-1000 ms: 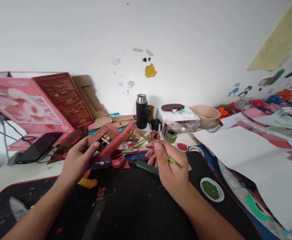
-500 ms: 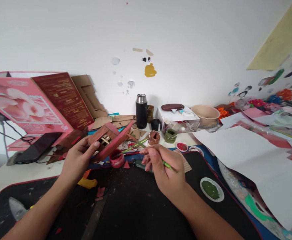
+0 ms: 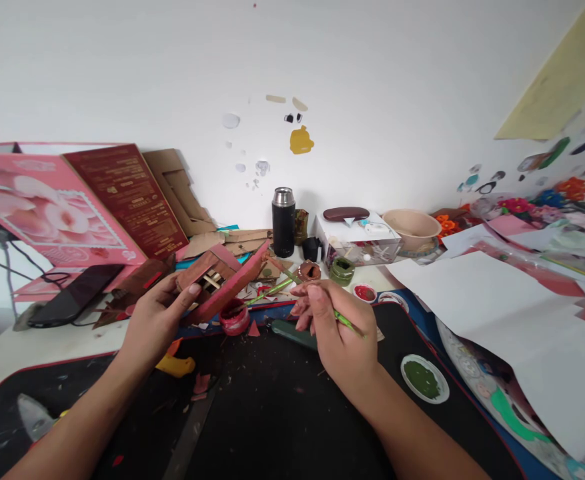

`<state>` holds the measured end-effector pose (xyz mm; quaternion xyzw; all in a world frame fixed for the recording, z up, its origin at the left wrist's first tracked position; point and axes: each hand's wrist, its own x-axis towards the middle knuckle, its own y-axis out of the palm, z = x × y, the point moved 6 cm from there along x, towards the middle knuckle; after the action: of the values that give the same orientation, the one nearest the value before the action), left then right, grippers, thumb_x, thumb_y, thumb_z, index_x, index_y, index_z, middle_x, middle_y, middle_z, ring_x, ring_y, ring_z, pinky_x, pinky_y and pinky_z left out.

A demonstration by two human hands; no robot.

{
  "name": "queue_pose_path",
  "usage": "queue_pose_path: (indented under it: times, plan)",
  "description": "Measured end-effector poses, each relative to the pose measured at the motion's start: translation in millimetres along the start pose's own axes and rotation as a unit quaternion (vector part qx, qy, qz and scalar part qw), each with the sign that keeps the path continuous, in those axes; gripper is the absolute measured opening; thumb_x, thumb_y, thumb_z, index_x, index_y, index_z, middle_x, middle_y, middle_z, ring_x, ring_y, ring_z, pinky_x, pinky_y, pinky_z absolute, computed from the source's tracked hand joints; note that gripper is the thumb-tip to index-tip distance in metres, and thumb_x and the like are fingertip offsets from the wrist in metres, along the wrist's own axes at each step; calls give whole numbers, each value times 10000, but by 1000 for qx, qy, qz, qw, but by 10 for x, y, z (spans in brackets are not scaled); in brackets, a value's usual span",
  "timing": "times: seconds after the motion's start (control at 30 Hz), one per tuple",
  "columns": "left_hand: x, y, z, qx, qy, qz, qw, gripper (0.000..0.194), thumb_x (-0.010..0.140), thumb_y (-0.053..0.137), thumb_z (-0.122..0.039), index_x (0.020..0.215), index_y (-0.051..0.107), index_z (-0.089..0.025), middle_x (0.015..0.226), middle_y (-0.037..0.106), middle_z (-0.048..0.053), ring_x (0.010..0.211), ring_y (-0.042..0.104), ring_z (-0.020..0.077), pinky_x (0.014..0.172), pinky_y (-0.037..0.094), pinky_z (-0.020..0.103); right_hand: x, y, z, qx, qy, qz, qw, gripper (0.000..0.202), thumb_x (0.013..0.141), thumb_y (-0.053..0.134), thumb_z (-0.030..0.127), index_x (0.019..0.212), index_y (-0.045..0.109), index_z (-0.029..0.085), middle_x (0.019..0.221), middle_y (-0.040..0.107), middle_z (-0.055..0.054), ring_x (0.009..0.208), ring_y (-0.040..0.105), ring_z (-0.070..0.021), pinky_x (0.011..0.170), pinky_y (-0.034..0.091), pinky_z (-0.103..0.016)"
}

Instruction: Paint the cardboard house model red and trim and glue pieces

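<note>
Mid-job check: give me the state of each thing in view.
Reddish model: tilted, held in the left hand
Paintbrush: slanted, held in the right hand
Red jar: open, a slim green handle slanting out
Brown jar: open
Green jar: open
White lid: flat, green paint inside
Black flask: upright
Pale bowl: upright
Glasses case: appears closed
Phone: screen dark

Your light is soft and even, leaving a faint shadow on the wall right of the flask (light seems to come from the left). Paper at the right edge of the desk looks bright; the mat goes near-black. Your brush is slightly soft, and wide-angle stretch skews the box.
</note>
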<state>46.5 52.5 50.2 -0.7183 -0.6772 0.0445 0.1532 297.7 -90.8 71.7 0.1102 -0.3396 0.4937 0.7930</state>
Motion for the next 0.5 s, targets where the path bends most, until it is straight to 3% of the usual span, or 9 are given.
queue_pose_path:
  times: [0.37,0.5]
  plan:
    - [-12,2,-5,-7,-26,-5,1000,743,541,874,-856,883,731,-212,803,769,55,742,712,264,617,604,327,-34,46,-5,10,-7,28,1000,343,1175,533,335,955,758,199,732,736,-27,575,706,-146,497,519,-258]
    - [5,-9,-8,14,-6,-10,1000,712,555,843,-899,799,719,-242,740,729,37,776,715,286,634,593,324,-63,89,34,26,-24,42,998,300,1168,549,319,1008,778,209,763,747,-21,571,712,-141,537,548,-274]
